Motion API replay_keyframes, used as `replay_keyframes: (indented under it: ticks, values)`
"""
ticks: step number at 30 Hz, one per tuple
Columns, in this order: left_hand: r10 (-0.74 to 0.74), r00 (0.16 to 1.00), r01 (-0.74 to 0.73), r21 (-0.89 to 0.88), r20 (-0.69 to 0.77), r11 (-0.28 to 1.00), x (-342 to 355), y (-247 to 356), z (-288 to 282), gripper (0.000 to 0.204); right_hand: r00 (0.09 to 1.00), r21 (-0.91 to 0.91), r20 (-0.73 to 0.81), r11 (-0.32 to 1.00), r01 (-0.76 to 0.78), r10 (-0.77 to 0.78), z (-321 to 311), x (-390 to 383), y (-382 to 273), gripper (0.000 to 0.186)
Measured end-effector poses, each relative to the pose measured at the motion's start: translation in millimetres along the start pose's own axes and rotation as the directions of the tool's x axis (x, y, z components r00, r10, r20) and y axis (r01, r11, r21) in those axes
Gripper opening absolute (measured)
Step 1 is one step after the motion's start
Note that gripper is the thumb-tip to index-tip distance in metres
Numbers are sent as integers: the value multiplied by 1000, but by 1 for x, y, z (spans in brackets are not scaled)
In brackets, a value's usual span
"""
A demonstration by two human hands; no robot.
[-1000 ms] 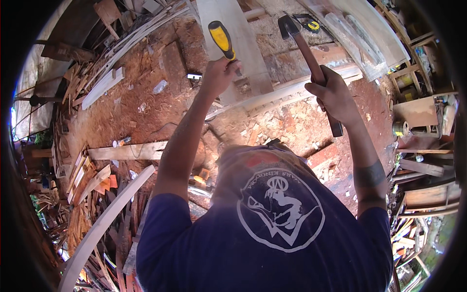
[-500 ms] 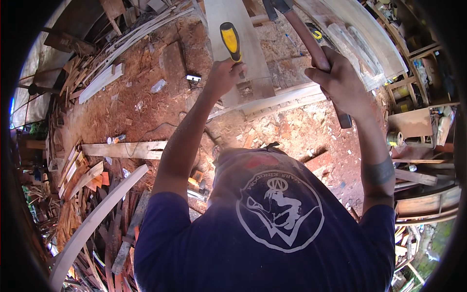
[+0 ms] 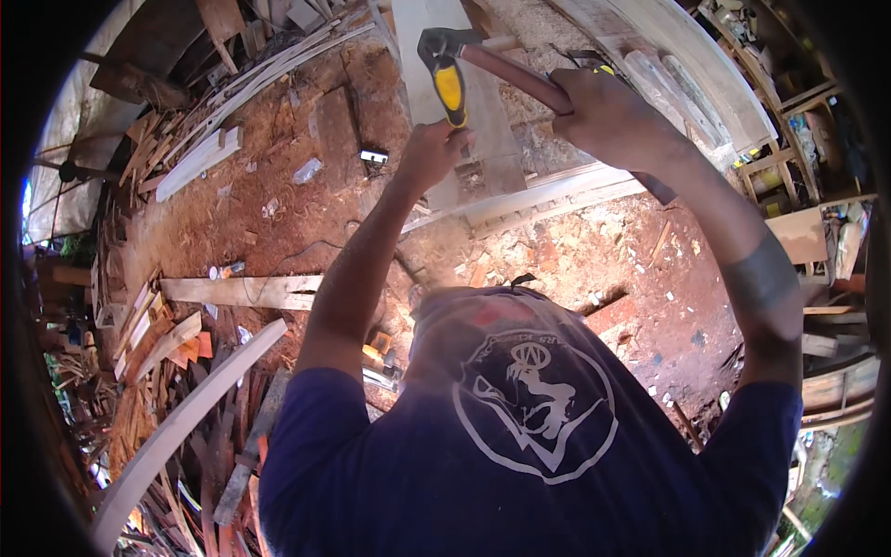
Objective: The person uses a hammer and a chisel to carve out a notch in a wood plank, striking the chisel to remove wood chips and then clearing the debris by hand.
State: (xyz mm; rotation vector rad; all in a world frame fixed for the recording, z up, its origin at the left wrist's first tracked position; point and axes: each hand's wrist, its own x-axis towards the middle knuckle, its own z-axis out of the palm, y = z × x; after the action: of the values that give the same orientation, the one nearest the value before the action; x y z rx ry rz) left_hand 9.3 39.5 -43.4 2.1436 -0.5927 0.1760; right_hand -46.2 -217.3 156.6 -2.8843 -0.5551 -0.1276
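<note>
My left hand [image 3: 434, 156] is closed round the lower end of a chisel [image 3: 449, 91] with a yellow and black handle. The fist hides the blade. Beside that fist, a recess [image 3: 469, 174] is cut in a pale wooden board [image 3: 429, 99]. My right hand [image 3: 608, 116] grips the brown handle of a hammer [image 3: 516, 76]. Its dark head lies over the top of the chisel handle, overlapping it in view; whether they touch I cannot tell.
Long pale planks [image 3: 548, 197] lie across the work near my hands. A wide board [image 3: 715, 70] with wood pieces on it is at the far right. Shavings cover the reddish ground [image 3: 278, 167]. Scrap wood [image 3: 200, 427] heaps up at the lower left, and a small white box [image 3: 374, 157] sits left of my left hand.
My right hand has swung the hammer leftward, bringing its head from apart on the right to the top of the chisel handle. My left hand has kept its hold, almost unmoved.
</note>
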Motion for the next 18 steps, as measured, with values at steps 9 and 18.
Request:
replay_keyframes:
  ticks: [9, 18]
  values:
    - [-58, 998, 59, -10, 40, 998, 7, 2, 4, 17, 747, 216, -659, 927, 306, -93, -67, -7, 43, 10]
    - [-67, 997, 67, -2, 22, 998, -1, -14, 0, 18, 845, -598, -382, 797, 83, -374, -75, 13, 20, 27]
